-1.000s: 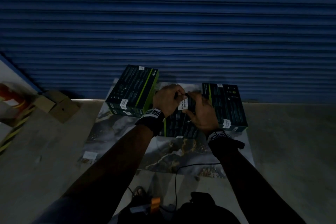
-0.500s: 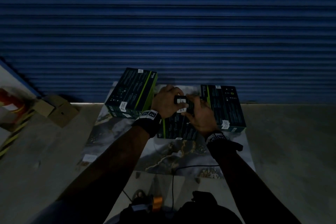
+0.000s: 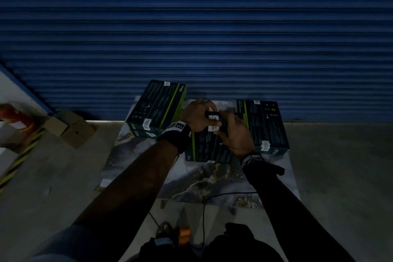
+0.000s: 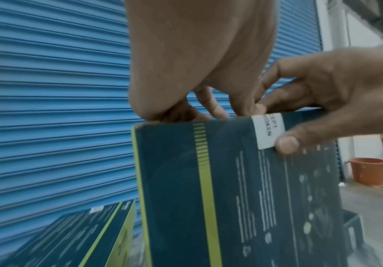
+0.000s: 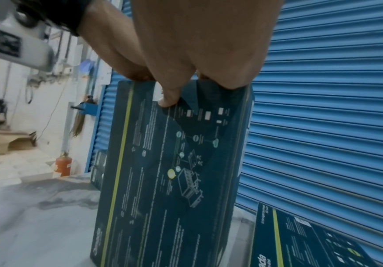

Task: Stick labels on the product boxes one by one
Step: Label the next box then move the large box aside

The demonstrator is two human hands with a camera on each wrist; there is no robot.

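Observation:
A dark teal product box (image 3: 207,149) with a lime stripe stands tilted up on the mat, between two other boxes. My left hand (image 3: 196,116) grips its top edge, fingers curled over the far side (image 4: 174,113). A white label (image 4: 268,132) is folded over that top edge. My right hand (image 3: 234,134) pinches it there, thumb (image 4: 287,143) on the label at the front face and fingers behind. In the right wrist view the thumb (image 5: 168,98) covers most of the label (image 5: 156,92) on the box (image 5: 163,171).
A stack of labelled boxes (image 3: 158,108) lies left and another labelled box (image 3: 264,125) right, on a marbled mat (image 3: 197,183). Behind is a blue roller shutter (image 3: 212,27). Cardboard cartons (image 3: 70,130) sit far left, an orange bucket (image 4: 366,171) at the right. A cable (image 3: 204,215) runs near my knees.
A second ago the label was held up between both hands above the box. Now it lies wrapped over the box's top edge under my right thumb, and the left hand has closed on the box.

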